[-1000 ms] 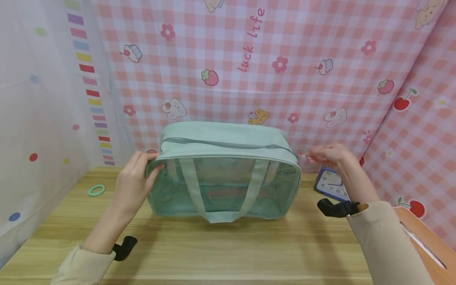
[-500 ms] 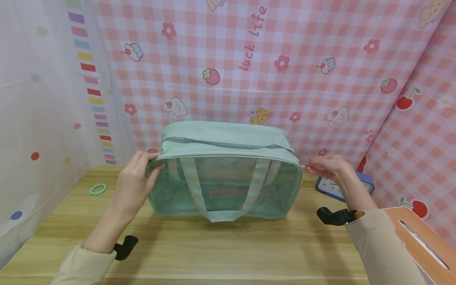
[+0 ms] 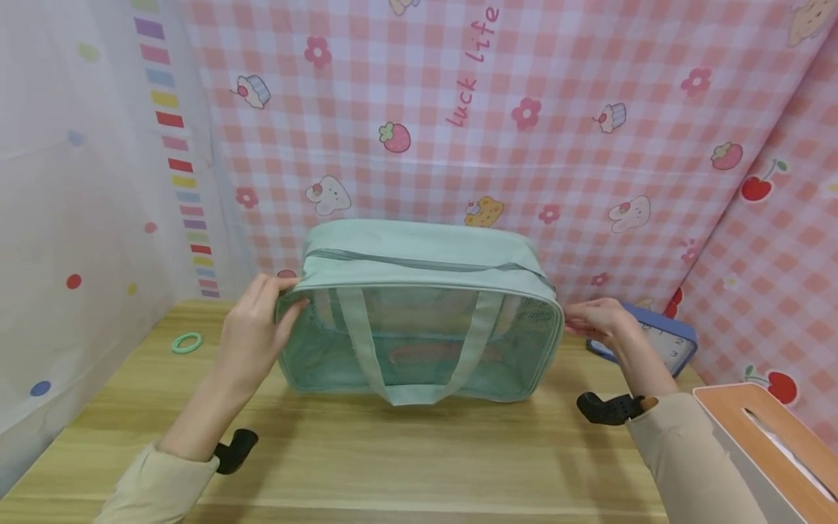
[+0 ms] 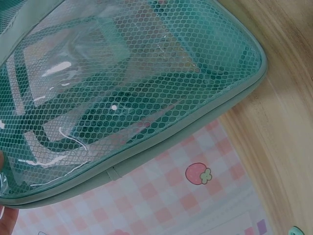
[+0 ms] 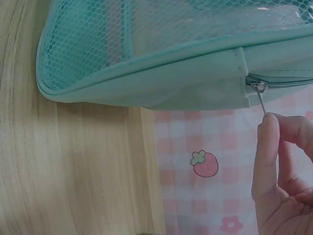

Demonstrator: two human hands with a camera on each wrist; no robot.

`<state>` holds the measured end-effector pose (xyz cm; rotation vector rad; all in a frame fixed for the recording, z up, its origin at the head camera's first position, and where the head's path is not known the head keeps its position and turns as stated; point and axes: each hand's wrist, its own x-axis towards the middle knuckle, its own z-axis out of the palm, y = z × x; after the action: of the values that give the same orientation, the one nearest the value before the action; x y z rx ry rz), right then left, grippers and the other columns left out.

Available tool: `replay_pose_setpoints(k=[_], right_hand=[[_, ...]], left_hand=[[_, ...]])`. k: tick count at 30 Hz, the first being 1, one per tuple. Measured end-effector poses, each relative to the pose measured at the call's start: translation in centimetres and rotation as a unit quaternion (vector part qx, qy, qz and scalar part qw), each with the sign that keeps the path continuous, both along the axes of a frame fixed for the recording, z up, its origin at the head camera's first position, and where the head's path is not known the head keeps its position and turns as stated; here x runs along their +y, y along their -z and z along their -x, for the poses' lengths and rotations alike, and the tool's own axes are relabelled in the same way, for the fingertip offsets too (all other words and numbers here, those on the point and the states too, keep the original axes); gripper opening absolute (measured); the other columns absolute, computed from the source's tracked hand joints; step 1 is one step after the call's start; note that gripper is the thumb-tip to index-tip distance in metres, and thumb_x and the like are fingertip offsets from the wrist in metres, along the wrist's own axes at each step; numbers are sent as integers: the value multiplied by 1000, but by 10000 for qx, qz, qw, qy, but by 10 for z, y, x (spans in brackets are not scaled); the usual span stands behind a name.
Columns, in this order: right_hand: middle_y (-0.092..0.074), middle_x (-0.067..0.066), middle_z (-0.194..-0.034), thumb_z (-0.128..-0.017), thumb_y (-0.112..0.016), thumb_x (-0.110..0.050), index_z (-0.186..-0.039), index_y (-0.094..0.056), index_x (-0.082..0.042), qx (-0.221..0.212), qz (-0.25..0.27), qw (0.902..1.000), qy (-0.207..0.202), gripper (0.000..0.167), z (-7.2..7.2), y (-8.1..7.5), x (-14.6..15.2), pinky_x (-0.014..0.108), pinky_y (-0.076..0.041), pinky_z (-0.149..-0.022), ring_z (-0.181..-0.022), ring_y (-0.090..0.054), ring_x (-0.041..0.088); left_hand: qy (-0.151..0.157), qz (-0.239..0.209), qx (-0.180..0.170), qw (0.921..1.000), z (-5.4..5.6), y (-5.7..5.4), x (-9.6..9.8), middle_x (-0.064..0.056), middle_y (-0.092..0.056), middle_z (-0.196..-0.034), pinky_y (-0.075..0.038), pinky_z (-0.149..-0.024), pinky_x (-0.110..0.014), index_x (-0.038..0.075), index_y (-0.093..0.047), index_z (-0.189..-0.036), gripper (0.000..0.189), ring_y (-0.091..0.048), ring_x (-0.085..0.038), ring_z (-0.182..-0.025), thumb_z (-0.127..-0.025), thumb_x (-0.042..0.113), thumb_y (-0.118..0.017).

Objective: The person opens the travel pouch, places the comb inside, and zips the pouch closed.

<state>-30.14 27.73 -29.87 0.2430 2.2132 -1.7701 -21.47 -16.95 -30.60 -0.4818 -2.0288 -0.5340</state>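
A mint-green zip bag with mesh, see-through sides and two strap handles stands upright on the wooden table. At its upper left corner my left hand pinches the edge, thumb in front; just a bit of that hand enters the left wrist view. Past the right end, my right hand holds the thin metal zipper pull between thumb and forefinger. The slider sits at the end of the zipper track, by the fabric end tab. Through the mesh, a reddish long shape shows dimly inside.
A blue-framed clock stands behind my right wrist. An orange-topped tissue box is at the front right. To the left lies a small green ring. Patterned cloth hangs close behind the bag.
My right hand has moved down along the bag's right end with the zipper pull, uncovering more of the clock. My left hand keeps its hold on the corner. The head view has shifted slightly.
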Motion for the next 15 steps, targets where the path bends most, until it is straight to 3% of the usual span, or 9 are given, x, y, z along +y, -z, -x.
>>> replay_pose_setpoints(k=[7, 9, 11, 14, 15], right_hand=[[-64, -6, -67, -89, -54, -5, -137, -21, 14, -232, 476, 9985, 97, 60, 0, 4, 1, 21, -55, -78, -66, -64, 4], [-64, -4, -69, -89, -55, -5, -136, -28, 10, -347, 770, 9963, 168, 57, -1, 8, 3, 22, -55, -79, -67, -64, 5], [-63, -3, -72, -88, -56, -4, -125, -46, 3, -422, 1126, 9925, 206, 39, -1, 12, 6, 22, -55, -78, -69, -64, 6], [-64, -2, -75, -88, -57, -2, -90, -61, -7, -450, 1509, 9875, 124, 7, -2, 19, 11, 20, -56, -75, -72, -65, 7], [-65, -2, -76, -88, -57, -2, -81, -63, -9, -453, 1603, 9860, 66, 11, -2, 21, 13, 20, -56, -75, -73, -65, 7]], left_hand=[[-26, -16, -2, 10000, 2, 0, 0, -16, -59, -86, -54, -67, -39, -7, -59, -98, 30, -61, -29, -79, -72, -2, -73], [-24, -12, -6, 10000, 1, 1, 0, -16, -59, -85, -54, -67, -39, -7, -59, -97, 30, -61, -29, -79, -71, -2, -74], [-19, -2, -4, 10000, 1, 2, -1, -16, -59, -85, -55, -67, -39, -7, -59, -97, 30, -61, -29, -79, -71, -2, -74], [-13, 30, -1, 10000, 1, 3, -1, -16, -59, -85, -55, -67, -39, -7, -59, -98, 31, -61, -29, -79, -71, -2, -74], [-11, 41, 8, 10000, 1, 3, -2, -17, -59, -86, -55, -67, -39, -7, -59, -98, 31, -61, -29, -79, -71, -2, -74]])
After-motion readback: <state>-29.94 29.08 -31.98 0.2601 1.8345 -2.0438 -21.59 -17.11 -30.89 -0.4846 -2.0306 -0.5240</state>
